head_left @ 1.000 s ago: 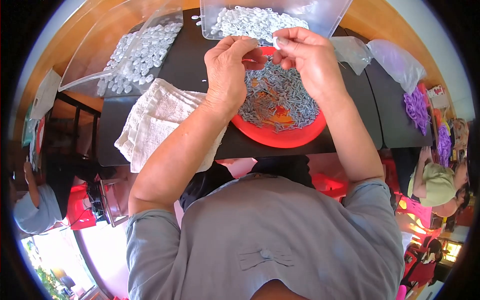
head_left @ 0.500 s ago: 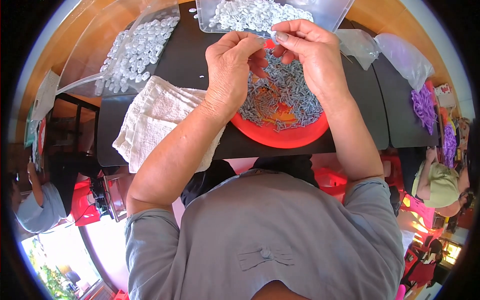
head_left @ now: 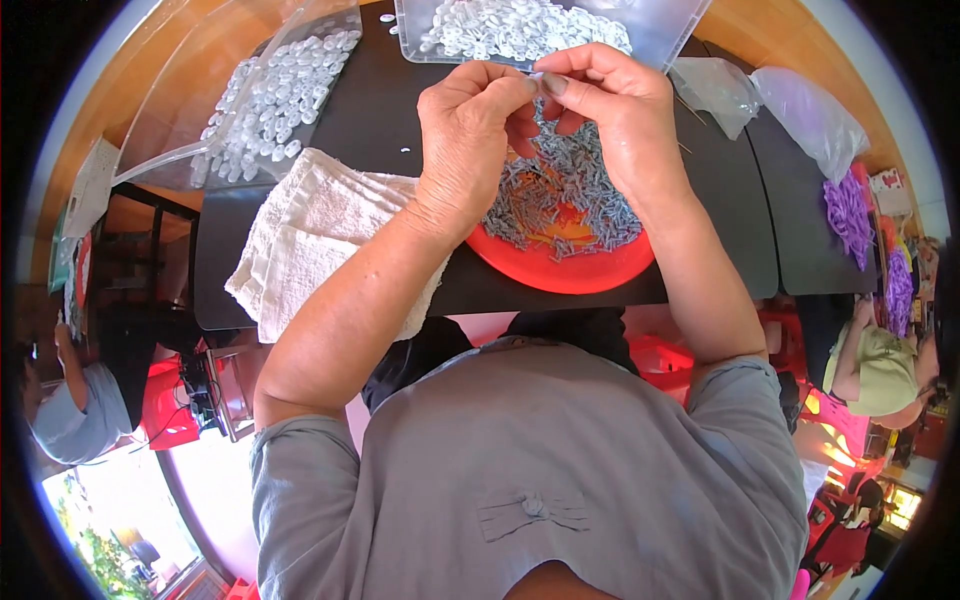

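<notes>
Over the far side of the red basin (head_left: 560,280), my two hands meet fingertip to fingertip. My right hand (head_left: 622,112) is closed in a pinch on a small white piece (head_left: 537,75), mostly covered by the fingers. Thumb and forefinger of my left hand (head_left: 462,125) are pressed together against that same spot; whatever they hold is too small and hidden to name. Below the hands, the basin carries a heap of short grey-blue plastic pieces (head_left: 570,185). Just beyond the fingertips stands a clear plastic bin (head_left: 405,45) with many white oval pieces (head_left: 530,30).
At the far left, a clear container (head_left: 150,160) holds more white oval pieces. A folded whitish towel (head_left: 320,240) lies by my left forearm. Clear plastic bags (head_left: 815,115) and purple strips (head_left: 848,220) are on the right of the black table (head_left: 725,200). Other people sit at both sides.
My fingertips have come together, the right ones shifting slightly left to meet the left ones. The white piece, showing more plainly before, is now largely covered.
</notes>
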